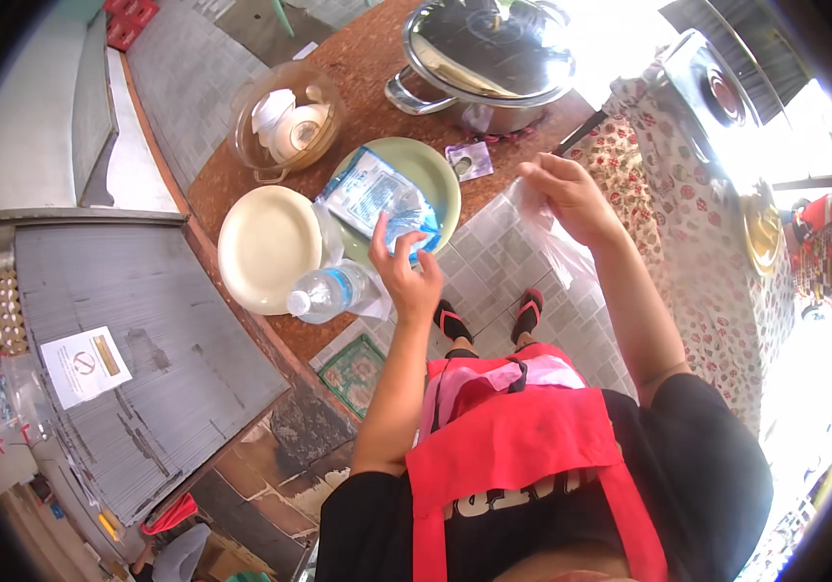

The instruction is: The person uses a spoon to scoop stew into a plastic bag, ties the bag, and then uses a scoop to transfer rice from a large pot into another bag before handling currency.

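My left hand (408,281) is open, its bent fingers spread at the near edge of a blue-and-white plastic packet (369,194). I cannot tell whether the fingertips touch it. The packet lies on a pale green plate (425,165). Off to the right, my right hand (576,202) is closed, pinching a thin clear plastic bag (563,250) that hangs down beside the table. Just left of my left wrist, a clear water bottle (323,294) with a white cap lies on its side, next to a cream plate (268,250).
A glass bowl (241,131) with white pieces stands beyond the plates. Farther back is a lidded steel pot (489,53). A small purple packet (469,161) lies near the green plate. On the right are a patterned cloth (712,262) and a stove (712,87).
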A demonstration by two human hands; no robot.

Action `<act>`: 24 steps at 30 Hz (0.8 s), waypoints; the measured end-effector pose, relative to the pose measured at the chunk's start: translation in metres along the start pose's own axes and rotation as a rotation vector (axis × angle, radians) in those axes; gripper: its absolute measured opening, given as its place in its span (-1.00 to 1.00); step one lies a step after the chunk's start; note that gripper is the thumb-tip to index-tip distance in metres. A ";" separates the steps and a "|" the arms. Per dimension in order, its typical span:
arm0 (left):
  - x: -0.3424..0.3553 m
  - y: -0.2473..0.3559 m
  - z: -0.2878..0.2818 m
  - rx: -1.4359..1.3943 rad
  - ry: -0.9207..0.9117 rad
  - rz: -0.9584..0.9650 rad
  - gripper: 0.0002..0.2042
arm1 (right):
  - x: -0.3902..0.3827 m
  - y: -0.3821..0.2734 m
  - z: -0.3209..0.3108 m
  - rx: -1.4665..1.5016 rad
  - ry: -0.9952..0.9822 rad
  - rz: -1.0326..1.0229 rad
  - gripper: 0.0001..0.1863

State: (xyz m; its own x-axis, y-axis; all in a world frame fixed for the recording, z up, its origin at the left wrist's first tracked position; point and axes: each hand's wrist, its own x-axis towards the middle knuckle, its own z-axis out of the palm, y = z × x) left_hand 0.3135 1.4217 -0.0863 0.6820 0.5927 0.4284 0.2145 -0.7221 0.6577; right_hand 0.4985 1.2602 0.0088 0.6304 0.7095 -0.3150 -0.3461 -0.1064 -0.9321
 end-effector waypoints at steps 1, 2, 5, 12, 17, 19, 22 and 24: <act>0.005 0.037 -0.009 -0.154 0.046 -0.005 -0.77 | -0.005 -0.006 -0.001 -0.111 -0.033 0.019 -0.78; 0.008 0.068 -0.008 -0.313 0.090 -0.008 -0.78 | -0.009 -0.015 0.001 -0.223 -0.060 0.037 -0.78; 0.015 0.140 0.018 -1.072 -0.245 -0.394 -0.83 | -0.016 -0.024 0.003 -0.360 -0.217 -0.103 -0.78; 0.017 0.192 0.055 -1.166 -0.105 -0.604 -0.78 | -0.037 -0.058 -0.088 -0.169 -0.073 -0.133 -0.56; 0.014 0.213 0.077 -1.138 -0.013 -0.571 -0.80 | -0.071 -0.047 -0.125 -0.332 -0.392 -0.099 -0.42; 0.010 0.209 0.084 -1.180 -0.013 -0.571 -0.83 | -0.075 -0.035 -0.142 -0.356 -0.410 -0.016 -0.45; 0.016 0.212 0.083 -1.180 0.064 -0.623 -0.85 | -0.087 -0.032 -0.159 -0.159 -0.086 0.118 -0.44; 0.016 0.209 0.077 -1.285 0.023 -0.609 -0.85 | -0.091 -0.018 -0.173 0.033 -0.122 0.271 -0.45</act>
State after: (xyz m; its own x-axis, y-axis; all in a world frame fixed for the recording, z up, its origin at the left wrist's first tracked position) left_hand 0.4232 1.2525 0.0101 0.7012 0.7028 -0.1198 -0.3167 0.4576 0.8309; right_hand 0.5679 1.0769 0.0230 0.4246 0.7371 -0.5258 -0.5140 -0.2819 -0.8101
